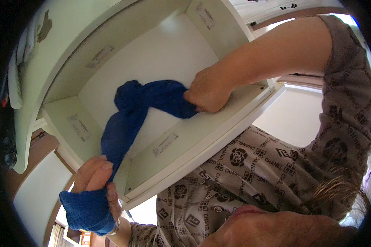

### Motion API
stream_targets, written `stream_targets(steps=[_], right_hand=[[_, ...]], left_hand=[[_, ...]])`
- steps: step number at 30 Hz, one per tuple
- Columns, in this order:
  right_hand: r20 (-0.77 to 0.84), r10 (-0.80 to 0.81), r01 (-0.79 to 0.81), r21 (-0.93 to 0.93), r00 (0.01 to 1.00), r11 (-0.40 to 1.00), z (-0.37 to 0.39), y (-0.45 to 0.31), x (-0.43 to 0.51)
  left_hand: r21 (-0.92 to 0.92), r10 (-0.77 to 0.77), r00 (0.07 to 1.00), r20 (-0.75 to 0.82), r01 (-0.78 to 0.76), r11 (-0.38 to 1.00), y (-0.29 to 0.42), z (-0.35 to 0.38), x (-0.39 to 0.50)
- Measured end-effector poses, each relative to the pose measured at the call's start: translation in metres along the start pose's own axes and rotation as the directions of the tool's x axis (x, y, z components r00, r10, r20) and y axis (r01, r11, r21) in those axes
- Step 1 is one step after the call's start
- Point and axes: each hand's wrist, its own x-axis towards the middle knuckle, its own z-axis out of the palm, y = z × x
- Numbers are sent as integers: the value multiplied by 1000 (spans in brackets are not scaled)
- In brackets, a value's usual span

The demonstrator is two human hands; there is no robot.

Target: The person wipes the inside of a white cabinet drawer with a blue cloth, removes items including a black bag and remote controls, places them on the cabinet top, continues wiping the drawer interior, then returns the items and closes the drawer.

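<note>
A dark blue cloth (130, 114), bunched and twisted in the middle, stretches across an open white drawer (198, 129). My left hand (94, 191) is at the drawer's near left corner, with its fingers closed on the lower end of the cloth. Blue fabric also wraps around the palm of that hand. Inside the drawer, near its front panel, my right hand (208, 91) is closed on the cloth's other end. Its fingertips are partly hidden. The cloth's middle lies over the drawer's white bottom.
Printed labels are stuck on the drawer's inner walls. A curved white panel or top edge (61, 46) arches over the drawer's far left side, with a chipped patch on it. White cabinet fronts with a dark handle (289, 6) stand at the upper right.
</note>
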Motion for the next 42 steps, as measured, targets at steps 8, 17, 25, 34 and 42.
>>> stream_targets(steps=[8,17,25,34,42], right_hand=[[-333,-289,418,433,898,799,-54,-49,42],[214,160,-161,-12,964,987,-34,-2,-41],[89,-112,118,-64,990,991,-13,-11,21],[-285,-399,394,-75,872,916,-64,-67,100],[36,-211,203,-470,977,859,-63,1,-17]], left_hand=[[12,-177,978,-109,179,984,0,-6,-9],[-43,-86,995,-47,84,996,5,8,-9],[-22,-151,982,-110,149,989,-8,-10,-22],[-30,-230,953,-197,229,973,-27,-45,-33],[-91,-257,961,-103,248,964,-11,-27,-34]])
